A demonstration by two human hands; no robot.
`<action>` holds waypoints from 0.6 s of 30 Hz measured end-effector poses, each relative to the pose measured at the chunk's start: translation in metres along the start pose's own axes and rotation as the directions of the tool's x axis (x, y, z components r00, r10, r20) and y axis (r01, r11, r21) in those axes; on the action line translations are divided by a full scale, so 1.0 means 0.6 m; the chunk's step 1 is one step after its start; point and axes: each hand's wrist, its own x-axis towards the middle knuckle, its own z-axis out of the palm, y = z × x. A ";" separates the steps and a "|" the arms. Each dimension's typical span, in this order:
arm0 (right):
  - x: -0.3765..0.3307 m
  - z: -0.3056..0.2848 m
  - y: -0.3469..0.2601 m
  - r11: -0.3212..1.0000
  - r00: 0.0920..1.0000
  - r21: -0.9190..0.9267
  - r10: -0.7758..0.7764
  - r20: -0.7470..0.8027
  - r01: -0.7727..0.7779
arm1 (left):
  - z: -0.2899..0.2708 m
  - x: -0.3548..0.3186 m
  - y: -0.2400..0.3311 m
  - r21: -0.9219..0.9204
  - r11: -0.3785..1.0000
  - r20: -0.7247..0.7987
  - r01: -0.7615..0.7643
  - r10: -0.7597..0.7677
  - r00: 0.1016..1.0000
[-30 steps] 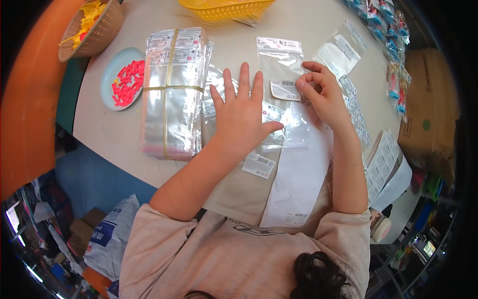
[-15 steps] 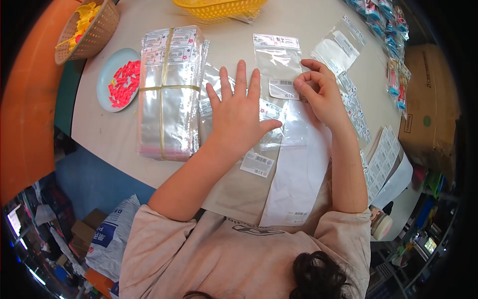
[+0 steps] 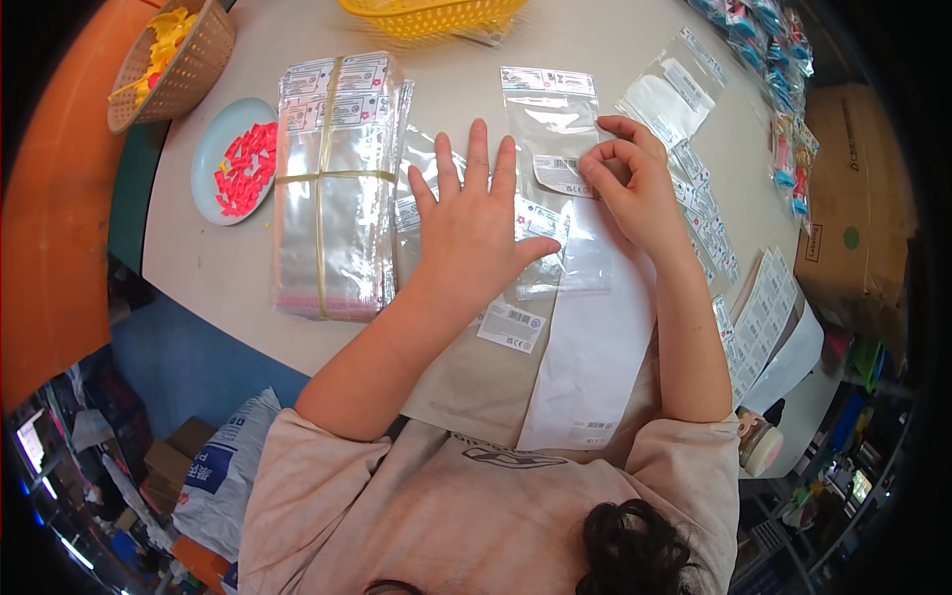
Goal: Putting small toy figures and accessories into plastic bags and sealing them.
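Labelling now, by the look of it: setting a white label partway down a clear bag!
Working with hands apart, spreading the left hand over overlapping bags, pinching the label's right edge with the right hand. Probably calling for a straight, flat press next. Hemmed in leftward by the banded stack, rightward by loose bags; finding bare table ahead, short of the yellow basket.

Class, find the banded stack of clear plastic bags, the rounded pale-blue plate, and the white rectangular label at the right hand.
Bag stack (image 3: pixel 339 198): head view, top bag's middle.
Pale-blue plate (image 3: pixel 204 164): head view, bare left rim.
White label (image 3: pixel 557 173): head view, printed face.
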 end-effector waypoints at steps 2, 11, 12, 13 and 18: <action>0.000 0.001 0.000 1.000 1.000 0.005 0.002 -0.004 -0.002 | 0.000 0.000 0.000 -0.003 1.000 0.002 0.000 0.000 1.000; -0.002 0.006 0.003 0.998 0.999 -0.061 -0.034 -0.034 0.031 | 0.001 0.000 -0.001 0.008 1.000 0.004 -0.003 0.003 1.000; -0.003 0.006 0.000 0.992 0.996 -0.107 -0.065 -0.053 0.059 | 0.001 -0.001 -0.001 0.008 1.000 0.003 -0.003 0.003 1.000; -0.003 0.007 -0.002 0.984 0.993 -0.154 -0.097 -0.071 0.086 | 0.002 -0.001 -0.002 -0.007 1.000 -0.009 -0.009 0.009 1.000; -0.006 0.011 -0.011 0.981 0.989 -0.189 -0.074 -0.130 0.049 | 0.002 0.000 0.000 -0.025 1.000 -0.021 -0.017 0.016 1.000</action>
